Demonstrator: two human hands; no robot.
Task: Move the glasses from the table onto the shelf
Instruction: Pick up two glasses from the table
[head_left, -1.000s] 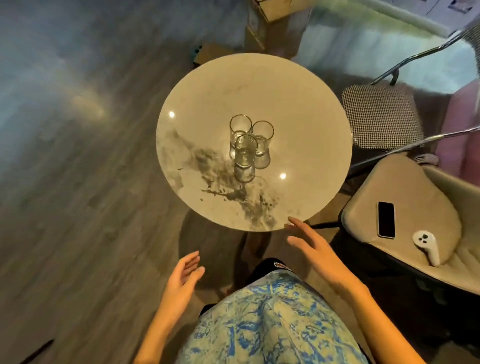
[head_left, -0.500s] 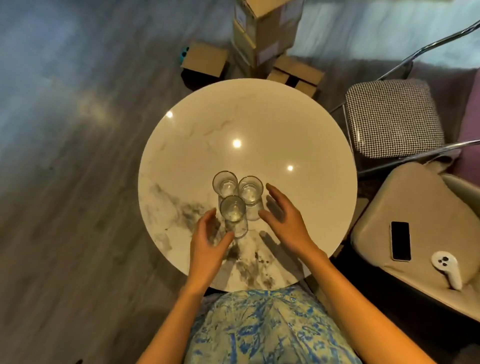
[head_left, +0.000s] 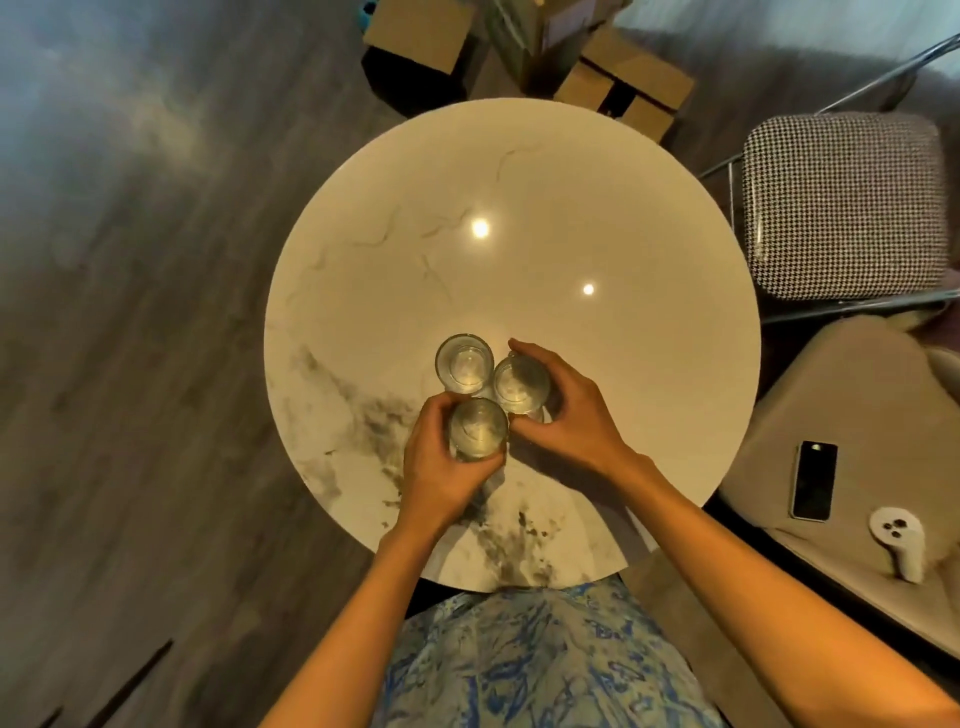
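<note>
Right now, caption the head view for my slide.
Left hand and right hand each grip a glass on the round table; third glass stands untouched.

On the round marble table (head_left: 519, 208), three glasses cluster together. The left hand (head_left: 441, 467) wraps the nearest glass (head_left: 477, 428); the right hand (head_left: 576, 415) wraps the right glass (head_left: 521, 384). The far glass (head_left: 464, 362) stands free.

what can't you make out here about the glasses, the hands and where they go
Head view:
- Shelf: out of frame.
- Whether the two gripped clear glasses, near and right, are lifted: top-down angle hides bases.
- Left hand, right hand: some fingertips hidden behind glass.
- Third clear glass: contents unclear.
</note>
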